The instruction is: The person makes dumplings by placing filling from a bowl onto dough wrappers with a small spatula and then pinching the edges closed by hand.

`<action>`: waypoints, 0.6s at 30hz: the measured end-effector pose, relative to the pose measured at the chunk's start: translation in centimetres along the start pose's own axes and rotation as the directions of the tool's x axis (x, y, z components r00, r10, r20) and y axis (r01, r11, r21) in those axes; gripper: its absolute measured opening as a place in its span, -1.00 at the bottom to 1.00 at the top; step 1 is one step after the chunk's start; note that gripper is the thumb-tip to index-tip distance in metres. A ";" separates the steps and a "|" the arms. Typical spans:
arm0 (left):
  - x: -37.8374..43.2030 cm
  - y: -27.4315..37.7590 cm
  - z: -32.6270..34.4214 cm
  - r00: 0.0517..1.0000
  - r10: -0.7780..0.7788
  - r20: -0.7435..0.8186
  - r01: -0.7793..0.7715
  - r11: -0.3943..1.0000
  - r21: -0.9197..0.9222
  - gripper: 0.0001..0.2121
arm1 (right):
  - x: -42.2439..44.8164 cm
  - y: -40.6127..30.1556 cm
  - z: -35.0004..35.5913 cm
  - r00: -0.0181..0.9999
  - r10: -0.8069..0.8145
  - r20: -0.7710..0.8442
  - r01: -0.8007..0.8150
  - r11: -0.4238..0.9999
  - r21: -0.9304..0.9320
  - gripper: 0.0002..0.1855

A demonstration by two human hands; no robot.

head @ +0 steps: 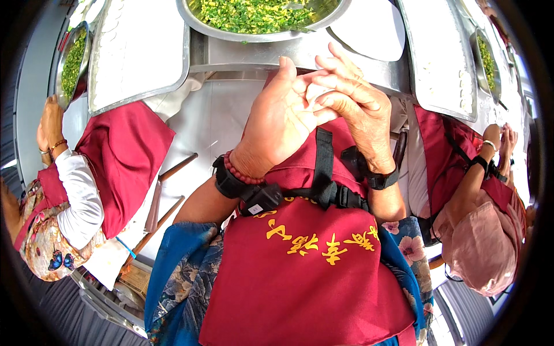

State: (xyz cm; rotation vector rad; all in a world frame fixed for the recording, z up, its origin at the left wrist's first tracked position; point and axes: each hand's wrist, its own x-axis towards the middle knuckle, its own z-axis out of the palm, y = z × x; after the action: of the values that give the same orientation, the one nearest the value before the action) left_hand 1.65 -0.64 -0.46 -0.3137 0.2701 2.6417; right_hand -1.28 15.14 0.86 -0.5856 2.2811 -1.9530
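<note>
A small piece of white dough (315, 92), which looks like a dumpling, is held between my two hands above my lap. My left hand (285, 108) is turned palm up with its thumb raised, the dough resting at its fingers. From the right, my right hand (357, 95) reaches over and pinches the dough with thumb and fingers. Fingers cover much of the dough, so its full shape is hidden. Just beyond the hands stands a steel bowl (259, 38) of chopped green and yellow filling (255, 15). A metal utensil (303, 30) lies partly in the filling.
Metal-rimmed trays, one at left (143, 56) and one at right (441, 56), carry white dumplings along their edges. A white round surface (370, 30) lies beside the bowl. Co-workers in red aprons sit on both sides, near smaller filling bowls (82, 65). Wooden chair legs (153, 207) stand at left.
</note>
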 end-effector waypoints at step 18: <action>-0.5 -0.9 -0.1 0.997 0.060 0.052 -0.066 0.990 0.125 -0.73 | 0.0 0.5 -0.5 0.990 -0.133 0.043 0.134 0.990 -0.037 -0.85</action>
State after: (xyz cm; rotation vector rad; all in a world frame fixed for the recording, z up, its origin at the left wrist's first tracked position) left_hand 2.53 -0.09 -0.56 -0.2021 0.4356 2.6748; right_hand -1.48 15.63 0.48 -0.7947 2.3171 -1.9361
